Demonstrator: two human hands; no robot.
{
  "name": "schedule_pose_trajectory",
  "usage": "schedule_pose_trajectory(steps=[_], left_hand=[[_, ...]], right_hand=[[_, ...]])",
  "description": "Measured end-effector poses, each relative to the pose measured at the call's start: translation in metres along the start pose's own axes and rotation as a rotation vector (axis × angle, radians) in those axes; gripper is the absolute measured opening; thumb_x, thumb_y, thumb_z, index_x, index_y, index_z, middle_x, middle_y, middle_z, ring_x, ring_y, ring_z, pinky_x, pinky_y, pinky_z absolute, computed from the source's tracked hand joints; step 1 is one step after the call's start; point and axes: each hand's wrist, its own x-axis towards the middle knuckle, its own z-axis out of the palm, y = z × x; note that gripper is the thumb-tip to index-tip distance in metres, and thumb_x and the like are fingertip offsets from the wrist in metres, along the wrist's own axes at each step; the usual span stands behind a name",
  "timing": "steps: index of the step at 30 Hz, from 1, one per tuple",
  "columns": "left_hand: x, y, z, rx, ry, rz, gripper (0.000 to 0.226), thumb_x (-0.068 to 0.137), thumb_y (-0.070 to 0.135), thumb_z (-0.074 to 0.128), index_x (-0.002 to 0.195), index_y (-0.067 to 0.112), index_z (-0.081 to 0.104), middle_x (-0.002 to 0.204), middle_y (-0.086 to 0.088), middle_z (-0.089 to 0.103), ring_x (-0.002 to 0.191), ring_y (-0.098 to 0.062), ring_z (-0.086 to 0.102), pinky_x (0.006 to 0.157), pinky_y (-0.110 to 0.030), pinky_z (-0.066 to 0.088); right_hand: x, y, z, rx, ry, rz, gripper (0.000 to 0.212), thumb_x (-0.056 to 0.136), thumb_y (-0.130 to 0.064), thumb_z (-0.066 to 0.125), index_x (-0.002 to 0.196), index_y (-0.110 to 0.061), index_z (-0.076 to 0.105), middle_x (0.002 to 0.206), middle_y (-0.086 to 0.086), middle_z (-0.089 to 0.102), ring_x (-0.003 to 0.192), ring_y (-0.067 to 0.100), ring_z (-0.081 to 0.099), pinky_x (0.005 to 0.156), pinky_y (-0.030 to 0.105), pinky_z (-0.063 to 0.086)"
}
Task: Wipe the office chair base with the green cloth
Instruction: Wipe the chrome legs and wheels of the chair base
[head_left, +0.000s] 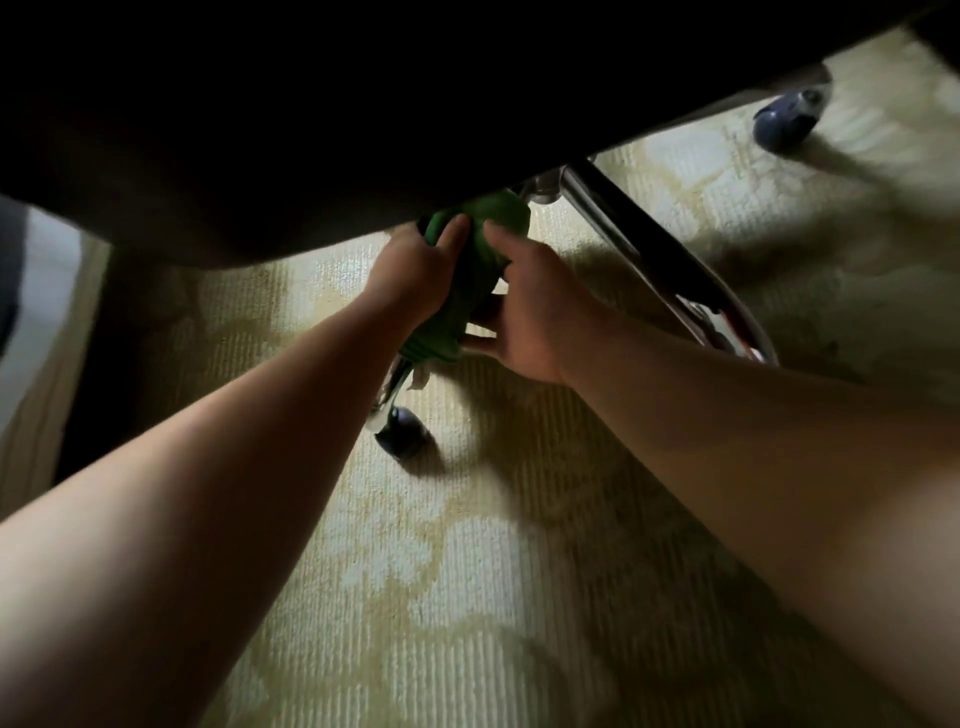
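Your left hand (415, 270) and right hand (530, 306) are both closed around the bunched green cloth (480, 260), wrapped on a shiny chrome chair-base leg (670, 270) under the dark seat (311, 104), above the near black caster (402, 439) on pale patterned carpet (467, 597).
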Motion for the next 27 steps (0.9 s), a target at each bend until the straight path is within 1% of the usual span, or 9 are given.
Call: schedule_pose_trajectory(steps=[6,10,12,15,17,20,23,25,27], left_hand=[[0.009,0.026,0.010,0.049,-0.015,0.011,0.047,0.109,0.052,0.045,0.129,0.012,0.058,0.123,-0.017,0.069,0.109,-0.031,0.067,0.101,-0.045,0.054],[0.012,0.041,0.019,0.032,0.044,0.011,0.029,0.109,0.049,0.047,0.094,0.025,0.050,0.081,0.010,0.055,0.067,-0.002,0.050,0.051,-0.009,0.041],[0.008,0.050,0.021,0.056,-0.001,0.015,0.038,0.111,0.046,0.045,0.077,0.029,0.041,0.074,0.010,0.046,0.061,0.000,0.042,0.042,-0.005,0.039],[-0.002,0.068,0.022,0.102,-0.120,0.014,0.042,0.111,0.042,0.047,0.075,0.024,0.037,0.074,0.004,0.042,0.060,-0.006,0.039,0.036,-0.005,0.034],[0.000,0.070,0.023,0.142,-0.143,0.009,0.034,0.107,0.049,0.053,0.094,0.017,0.050,0.082,0.001,0.049,0.064,-0.010,0.046,0.039,-0.011,0.038],[-0.003,0.069,0.020,0.221,-0.140,0.052,0.056,0.104,0.053,0.056,0.145,0.016,0.050,0.113,-0.008,0.060,0.095,-0.024,0.060,0.063,-0.023,0.043],[-0.006,0.062,0.017,0.295,-0.072,0.093,0.061,0.103,0.058,0.055,0.146,0.016,0.050,0.129,-0.016,0.066,0.114,-0.033,0.065,0.089,-0.038,0.053],[-0.007,0.056,0.016,0.278,-0.036,0.113,0.058,0.103,0.057,0.055,0.143,0.015,0.052,0.126,-0.017,0.067,0.111,-0.033,0.065,0.094,-0.045,0.055],[-0.009,0.050,0.013,0.259,-0.008,0.125,0.053,0.105,0.054,0.054,0.138,0.013,0.054,0.120,-0.016,0.067,0.107,-0.033,0.066,0.093,-0.046,0.056]], right_hand=[[-0.008,-0.013,-0.014,-0.085,0.010,-0.037,0.032,0.105,-0.038,0.049,0.134,-0.027,0.058,0.130,0.000,0.065,0.119,0.019,0.061,0.091,0.045,0.053],[-0.010,-0.016,-0.022,-0.140,0.023,-0.053,0.042,0.106,-0.036,0.048,0.148,-0.033,0.047,0.150,-0.005,0.051,0.126,0.017,0.053,0.094,0.048,0.049],[-0.015,-0.017,-0.024,-0.130,0.015,-0.042,0.040,0.107,-0.033,0.047,0.148,-0.033,0.048,0.144,-0.006,0.054,0.116,0.013,0.055,0.087,0.045,0.050],[-0.020,-0.016,-0.028,-0.116,-0.025,-0.027,0.028,0.108,-0.032,0.044,0.135,-0.036,0.053,0.125,-0.010,0.060,0.106,0.008,0.057,0.076,0.039,0.050],[-0.022,-0.015,-0.031,-0.124,-0.038,-0.029,0.030,0.109,-0.033,0.044,0.137,-0.037,0.052,0.131,-0.008,0.058,0.111,0.012,0.057,0.082,0.042,0.050],[-0.022,-0.016,-0.034,-0.148,-0.039,-0.020,0.041,0.108,-0.035,0.045,0.149,-0.033,0.047,0.150,-0.008,0.050,0.129,0.019,0.052,0.092,0.048,0.048],[-0.025,-0.018,-0.035,-0.163,-0.029,-0.025,0.028,0.108,-0.036,0.046,0.133,-0.036,0.057,0.145,-0.009,0.053,0.127,0.019,0.054,0.098,0.053,0.049],[-0.025,-0.020,-0.036,-0.173,-0.012,-0.033,0.016,0.107,-0.036,0.046,0.114,-0.040,0.059,0.134,-0.009,0.056,0.122,0.017,0.057,0.103,0.057,0.048],[-0.024,-0.021,-0.038,-0.181,0.021,-0.043,0.019,0.106,-0.038,0.048,0.122,-0.037,0.059,0.137,-0.007,0.055,0.123,0.020,0.057,0.103,0.059,0.048]])
